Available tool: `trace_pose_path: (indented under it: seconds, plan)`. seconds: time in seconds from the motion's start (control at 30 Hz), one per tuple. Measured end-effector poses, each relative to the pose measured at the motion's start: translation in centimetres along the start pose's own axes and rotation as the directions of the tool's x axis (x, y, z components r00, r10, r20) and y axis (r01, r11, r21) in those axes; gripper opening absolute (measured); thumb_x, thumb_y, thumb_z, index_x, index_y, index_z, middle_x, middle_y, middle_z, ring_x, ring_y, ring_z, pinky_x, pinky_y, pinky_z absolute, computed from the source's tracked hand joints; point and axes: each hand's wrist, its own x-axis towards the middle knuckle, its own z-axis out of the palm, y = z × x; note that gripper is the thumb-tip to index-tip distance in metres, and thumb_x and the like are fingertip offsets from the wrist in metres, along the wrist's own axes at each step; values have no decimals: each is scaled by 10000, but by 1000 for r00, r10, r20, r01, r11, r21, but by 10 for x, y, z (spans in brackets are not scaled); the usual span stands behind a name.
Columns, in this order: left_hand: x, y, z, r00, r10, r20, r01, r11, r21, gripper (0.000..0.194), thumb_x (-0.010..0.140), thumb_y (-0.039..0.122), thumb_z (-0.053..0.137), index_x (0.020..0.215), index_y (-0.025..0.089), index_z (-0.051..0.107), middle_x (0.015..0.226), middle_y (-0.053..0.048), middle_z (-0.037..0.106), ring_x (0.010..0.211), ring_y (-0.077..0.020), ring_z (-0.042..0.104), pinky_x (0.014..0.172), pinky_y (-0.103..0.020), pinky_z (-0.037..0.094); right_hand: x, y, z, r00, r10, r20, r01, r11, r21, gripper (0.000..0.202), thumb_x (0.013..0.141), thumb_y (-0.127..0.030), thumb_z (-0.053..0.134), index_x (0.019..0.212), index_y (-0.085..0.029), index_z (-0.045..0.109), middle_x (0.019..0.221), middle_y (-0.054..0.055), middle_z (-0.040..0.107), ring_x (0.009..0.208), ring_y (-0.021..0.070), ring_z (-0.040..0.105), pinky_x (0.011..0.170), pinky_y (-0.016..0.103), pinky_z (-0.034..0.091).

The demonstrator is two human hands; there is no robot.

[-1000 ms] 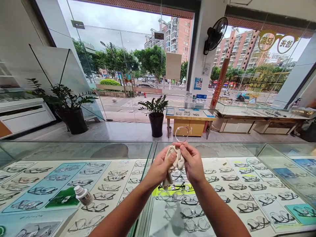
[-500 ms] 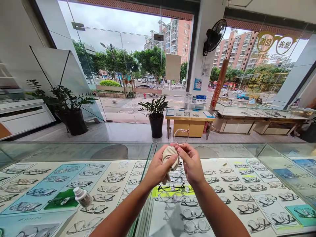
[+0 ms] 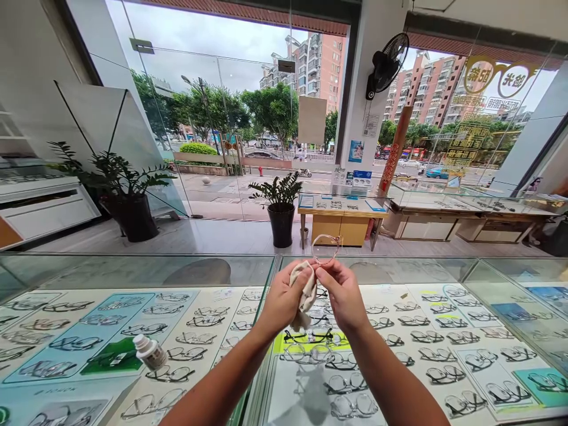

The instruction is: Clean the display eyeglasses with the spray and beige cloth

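A pair of eyeglasses point(image 3: 326, 249) with a thin pinkish rim is held up over the glass counter, one round lens standing above my fingers. My right hand point(image 3: 342, 291) pinches the frame near its middle between thumb and fingertips. In my left hand point(image 3: 284, 296) is a crumpled beige cloth point(image 3: 306, 293), pressed by the thumb against the lower part of the glasses; its loose end hangs below. The other lens is hidden by the cloth and fingers. To the left, a white bottle point(image 3: 149, 352) with a white cap stands on the counter top.
Under the glass of the display counter point(image 3: 266, 367) lie rows of eyeglasses point(image 3: 346, 383). Beyond it are a potted plant point(image 3: 281, 222), a small display table point(image 3: 341, 213) and glass doors. A black fan point(image 3: 387, 66) hangs on the pillar.
The cloth in my left hand has shifted and folded narrower, with my left thumb moved slightly up. The glasses and my right hand stay nearly in place.
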Motion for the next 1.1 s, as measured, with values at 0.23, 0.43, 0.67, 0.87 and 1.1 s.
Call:
trace_pose_path:
  seconds: [0.23,0.43,0.67,0.87,1.1]
  plan:
    - [3,5,-13,973,-28,228,18,999,44,617,901,597,772,1351,179,714,972,-76,752,819,-190,657,789,-295,546,3,-4,-1,999,35,10,-35,999,-13,240,829,-436,895,914,-233,796,1034,56,824,983,217,738,972,367,572]
    - [7,-2,-10,991,23,131,-28,999,41,600,1014,664,567,1260,148,752,904,-73,730,779,-173,618,752,-285,518,2,-6,0,1000,10,2,-10,997,-78,260,788,-434,926,879,-230,793,971,51,815,956,215,727,935,364,578]
    - [8,2,-21,970,-35,241,24,999,48,655,880,590,798,1383,183,696,1021,-82,753,875,-201,659,794,-290,534,5,-4,-3,999,37,6,-36,996,-81,251,818,-450,900,909,-233,815,1015,54,819,972,211,716,944,360,560]
    - [9,-5,-1,994,-17,111,15,1000,25,653,995,710,565,1265,145,751,842,-53,717,707,-154,575,674,-259,476,3,0,0,999,2,-33,-4,998,-61,252,794,-428,918,905,-233,805,996,51,830,984,221,736,971,376,569]
    - [12,5,-15,995,-10,103,9,1000,9,500,994,665,606,1007,180,728,856,-29,688,768,-154,607,772,-264,519,4,-10,-1,994,-33,-103,34,999,5,200,849,-401,872,931,-239,787,1140,66,837,1084,228,727,1063,405,521]
